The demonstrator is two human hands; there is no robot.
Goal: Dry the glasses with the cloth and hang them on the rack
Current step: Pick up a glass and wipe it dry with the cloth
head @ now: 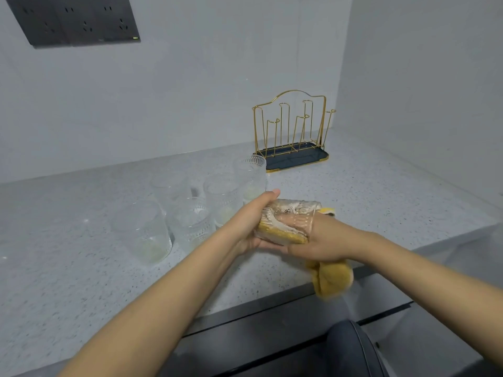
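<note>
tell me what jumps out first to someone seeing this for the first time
The two hands at centre: the left hand grips a clear glass on its side while the right hand works a yellow cloth into it. Behind, near the corner, stands a gold wire rack with nothing on its pegs, and several more glasses wait upright on the speckled counter to the left.

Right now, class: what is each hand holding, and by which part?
The left hand grips a glass round its base end. The right hand holds the yellow cloth, part of it pushed inside that glass.
</note>
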